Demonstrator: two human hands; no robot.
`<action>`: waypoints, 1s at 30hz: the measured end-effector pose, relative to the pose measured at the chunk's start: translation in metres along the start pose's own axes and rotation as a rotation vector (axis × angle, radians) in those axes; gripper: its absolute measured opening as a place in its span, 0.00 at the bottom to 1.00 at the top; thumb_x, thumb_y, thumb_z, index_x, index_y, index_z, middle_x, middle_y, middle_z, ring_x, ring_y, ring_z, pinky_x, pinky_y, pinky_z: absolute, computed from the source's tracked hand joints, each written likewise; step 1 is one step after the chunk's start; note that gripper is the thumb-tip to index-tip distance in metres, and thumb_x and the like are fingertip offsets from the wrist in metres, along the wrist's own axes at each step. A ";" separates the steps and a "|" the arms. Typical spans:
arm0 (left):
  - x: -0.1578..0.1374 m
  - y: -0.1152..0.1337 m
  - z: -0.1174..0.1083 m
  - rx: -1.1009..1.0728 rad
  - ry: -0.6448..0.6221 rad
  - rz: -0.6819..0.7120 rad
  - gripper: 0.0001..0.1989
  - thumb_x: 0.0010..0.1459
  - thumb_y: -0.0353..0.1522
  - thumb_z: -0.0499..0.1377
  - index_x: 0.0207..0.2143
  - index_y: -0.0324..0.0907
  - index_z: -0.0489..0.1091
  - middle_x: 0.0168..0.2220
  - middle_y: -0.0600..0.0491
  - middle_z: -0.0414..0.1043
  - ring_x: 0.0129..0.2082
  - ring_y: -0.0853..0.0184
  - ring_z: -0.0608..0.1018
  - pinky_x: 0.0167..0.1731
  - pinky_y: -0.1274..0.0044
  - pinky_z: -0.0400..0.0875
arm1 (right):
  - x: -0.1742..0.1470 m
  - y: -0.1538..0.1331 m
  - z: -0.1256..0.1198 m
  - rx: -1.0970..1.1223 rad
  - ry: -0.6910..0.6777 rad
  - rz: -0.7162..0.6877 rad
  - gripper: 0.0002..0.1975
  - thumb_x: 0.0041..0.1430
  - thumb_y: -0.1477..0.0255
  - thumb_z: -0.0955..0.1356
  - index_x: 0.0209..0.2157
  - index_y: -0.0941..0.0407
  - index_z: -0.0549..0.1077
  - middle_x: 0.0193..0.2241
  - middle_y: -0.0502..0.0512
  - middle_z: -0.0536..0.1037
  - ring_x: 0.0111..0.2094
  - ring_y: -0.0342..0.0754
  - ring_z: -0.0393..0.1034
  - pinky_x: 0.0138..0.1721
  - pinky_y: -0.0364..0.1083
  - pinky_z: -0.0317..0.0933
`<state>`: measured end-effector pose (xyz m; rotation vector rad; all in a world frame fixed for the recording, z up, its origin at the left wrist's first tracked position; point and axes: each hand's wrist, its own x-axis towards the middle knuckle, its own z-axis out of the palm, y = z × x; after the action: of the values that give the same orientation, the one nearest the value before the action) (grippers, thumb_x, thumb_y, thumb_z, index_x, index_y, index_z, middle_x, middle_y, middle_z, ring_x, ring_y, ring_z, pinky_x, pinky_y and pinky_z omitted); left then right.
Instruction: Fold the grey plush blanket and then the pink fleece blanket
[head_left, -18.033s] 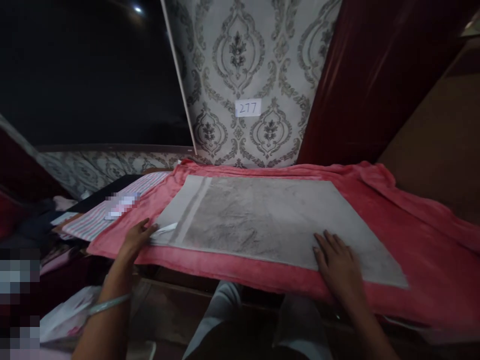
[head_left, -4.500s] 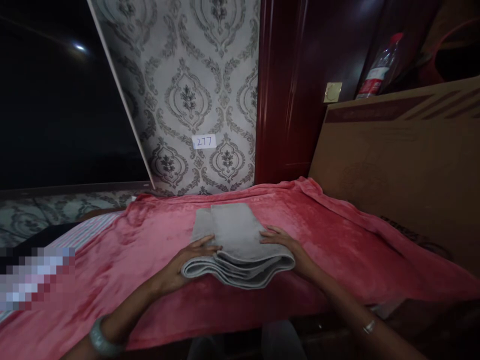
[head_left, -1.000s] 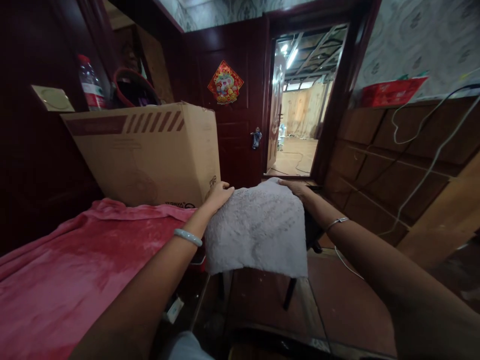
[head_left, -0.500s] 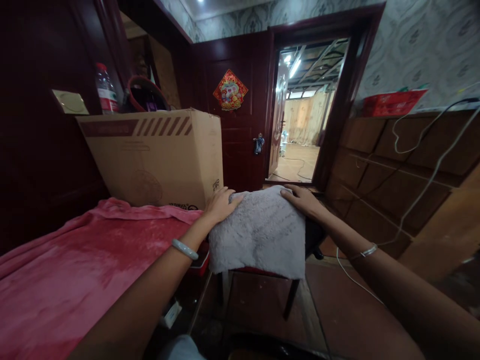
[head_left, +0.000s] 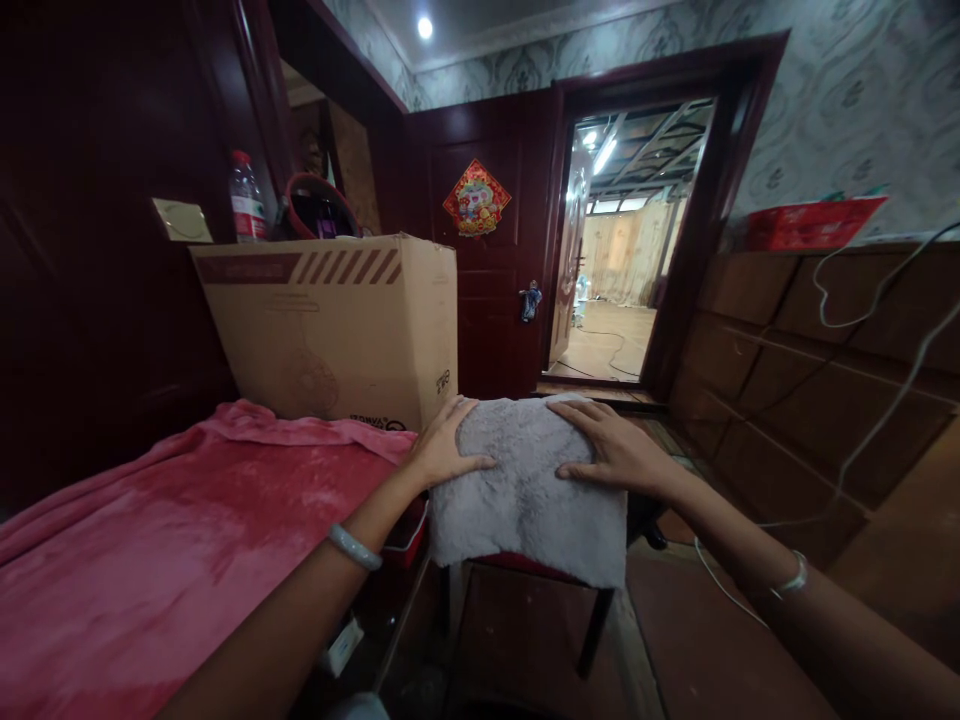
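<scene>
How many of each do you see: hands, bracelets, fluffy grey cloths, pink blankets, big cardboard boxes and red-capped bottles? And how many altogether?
Left hand and right hand: 2
Left bracelet and right bracelet: 2
Fluffy grey cloth: 1
Pink blanket: 1
Big cardboard box: 1
Red-capped bottle: 1
Total: 8

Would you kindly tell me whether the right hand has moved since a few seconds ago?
Yes, rightward: the right hand was over the pink blanket; now it is on the grey cloth, right of the blanket.
</scene>
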<state>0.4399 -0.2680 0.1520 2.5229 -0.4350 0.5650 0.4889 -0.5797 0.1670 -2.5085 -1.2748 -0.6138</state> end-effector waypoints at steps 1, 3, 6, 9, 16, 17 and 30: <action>0.000 0.002 0.002 -0.014 0.010 0.012 0.50 0.44 0.51 0.71 0.66 0.44 0.58 0.70 0.42 0.53 0.68 0.53 0.61 0.67 0.63 0.57 | -0.002 0.002 -0.001 -0.001 -0.002 0.006 0.47 0.56 0.45 0.69 0.70 0.52 0.56 0.65 0.64 0.64 0.64 0.66 0.59 0.60 0.63 0.61; 0.002 0.008 0.007 -0.026 0.020 0.020 0.49 0.45 0.51 0.71 0.66 0.46 0.59 0.70 0.43 0.53 0.68 0.52 0.61 0.66 0.62 0.58 | -0.008 0.008 -0.002 -0.004 -0.012 0.024 0.47 0.56 0.44 0.68 0.70 0.52 0.57 0.65 0.64 0.64 0.63 0.66 0.61 0.59 0.63 0.62; 0.003 0.016 0.013 0.006 0.015 0.020 0.49 0.45 0.51 0.70 0.66 0.46 0.59 0.70 0.43 0.53 0.68 0.51 0.60 0.66 0.60 0.58 | -0.018 0.017 -0.003 -0.016 -0.015 0.051 0.48 0.55 0.41 0.67 0.69 0.54 0.57 0.65 0.67 0.63 0.63 0.66 0.61 0.59 0.63 0.62; 0.003 0.024 0.011 0.099 -0.033 -0.008 0.50 0.47 0.53 0.68 0.68 0.46 0.56 0.70 0.42 0.52 0.68 0.49 0.60 0.65 0.55 0.58 | -0.020 0.017 -0.006 -0.086 -0.017 0.058 0.48 0.55 0.39 0.65 0.69 0.53 0.58 0.65 0.67 0.64 0.63 0.67 0.61 0.60 0.66 0.58; 0.011 0.052 -0.005 0.397 -0.076 0.100 0.58 0.44 0.61 0.64 0.71 0.48 0.49 0.74 0.41 0.42 0.72 0.39 0.46 0.67 0.46 0.37 | 0.015 -0.006 -0.018 -0.158 0.001 -0.021 0.46 0.57 0.39 0.64 0.71 0.47 0.54 0.67 0.60 0.62 0.67 0.66 0.55 0.63 0.67 0.51; 0.014 0.055 -0.003 0.413 -0.082 0.144 0.59 0.44 0.62 0.64 0.71 0.47 0.49 0.73 0.40 0.43 0.72 0.41 0.46 0.67 0.47 0.37 | 0.020 -0.006 -0.016 -0.148 -0.010 -0.029 0.48 0.56 0.39 0.64 0.71 0.47 0.53 0.67 0.61 0.62 0.66 0.66 0.55 0.63 0.67 0.51; 0.014 0.044 0.028 0.428 -0.013 0.242 0.58 0.43 0.62 0.64 0.69 0.43 0.54 0.60 0.40 0.65 0.59 0.47 0.68 0.63 0.57 0.55 | 0.027 -0.002 0.005 -0.071 -0.106 0.025 0.47 0.54 0.39 0.66 0.66 0.54 0.62 0.58 0.66 0.72 0.55 0.65 0.70 0.52 0.59 0.65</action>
<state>0.4429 -0.3224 0.1549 2.9007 -0.6941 0.8057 0.5023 -0.5573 0.1752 -2.6432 -1.2772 -0.5358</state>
